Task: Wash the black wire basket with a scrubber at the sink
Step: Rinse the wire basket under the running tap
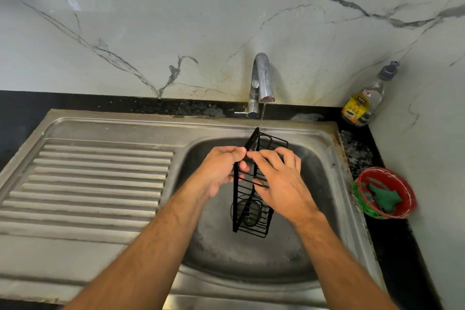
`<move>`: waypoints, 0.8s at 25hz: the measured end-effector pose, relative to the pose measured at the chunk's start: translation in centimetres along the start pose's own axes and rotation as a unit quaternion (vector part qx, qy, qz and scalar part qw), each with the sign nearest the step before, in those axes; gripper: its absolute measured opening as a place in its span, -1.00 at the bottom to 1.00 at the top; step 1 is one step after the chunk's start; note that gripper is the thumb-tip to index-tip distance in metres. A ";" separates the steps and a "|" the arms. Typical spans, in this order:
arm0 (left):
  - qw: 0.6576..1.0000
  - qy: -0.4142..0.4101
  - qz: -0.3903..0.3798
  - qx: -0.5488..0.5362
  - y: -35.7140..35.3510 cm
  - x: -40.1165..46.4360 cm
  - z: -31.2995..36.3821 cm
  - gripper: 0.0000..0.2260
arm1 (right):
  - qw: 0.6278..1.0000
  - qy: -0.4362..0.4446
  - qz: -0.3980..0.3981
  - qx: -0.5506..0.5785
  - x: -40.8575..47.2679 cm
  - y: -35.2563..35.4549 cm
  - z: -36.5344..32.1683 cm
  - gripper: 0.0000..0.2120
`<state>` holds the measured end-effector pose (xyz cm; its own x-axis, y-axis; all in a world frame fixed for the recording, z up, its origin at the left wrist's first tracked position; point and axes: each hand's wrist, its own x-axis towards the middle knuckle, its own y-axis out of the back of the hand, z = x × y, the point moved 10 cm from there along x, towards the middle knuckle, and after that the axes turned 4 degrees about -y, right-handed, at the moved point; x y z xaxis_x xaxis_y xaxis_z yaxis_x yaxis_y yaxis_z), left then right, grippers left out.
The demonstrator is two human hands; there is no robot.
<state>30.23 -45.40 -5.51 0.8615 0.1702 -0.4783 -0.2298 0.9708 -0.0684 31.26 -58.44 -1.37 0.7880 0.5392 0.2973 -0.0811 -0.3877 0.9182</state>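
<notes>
1. Head view is showing one black wire basket (253,199) standing on end over the sink (324,171) bowl, under one tap (261,80) running a thin stream.
2. Left hand (216,171) is gripping its left edge; right hand (279,178) is curling around its wires.
3. One scrubber (385,197) is lying in one red bowl (402,184) on the worktop (362,156), one soap bottle (364,100) behind.
</notes>
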 end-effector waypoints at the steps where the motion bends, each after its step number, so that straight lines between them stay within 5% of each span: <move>1: 1.000 0.000 -0.003 -0.004 -0.1 -0.1 -0.1 -0.85 | 1.000 -0.013 -0.016 0.015 -0.1 -0.3 0.5 -0.27; 8: 0.999 -0.039 -0.033 -0.003 -0.9 -0.5 -0.3 -0.82 | 0.981 -0.110 -0.071 0.143 -0.8 -1.4 2.5 -0.16; 11: 0.996 -0.065 -0.062 0.001 -1.5 -1.0 -1.0 -0.81 | 0.909 -0.206 -0.068 0.355 -0.5 -1.2 3.8 -0.25; 14: 0.991 -0.093 -0.090 0.023 -2.0 -1.6 -1.8 -0.81 | 0.873 -0.338 0.038 0.349 -0.6 -0.3 7.2 -0.30; 17: 0.985 -0.123 -0.113 0.052 -1.9 -2.1 -2.3 -0.81 | 0.805 -0.419 0.006 0.420 -0.9 -2.3 8.8 -0.17; 20: 0.980 -0.130 -0.129 0.072 -1.8 -2.3 -2.8 -0.81 | 0.785 -0.424 -0.016 0.452 -0.9 -3.0 9.1 -0.29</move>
<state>27.36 -47.97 -6.73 0.9733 -0.0643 -0.2202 0.0606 0.9979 -0.0236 36.36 -64.60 -6.78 0.9348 0.0172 -0.3548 0.1112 -0.9628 0.2463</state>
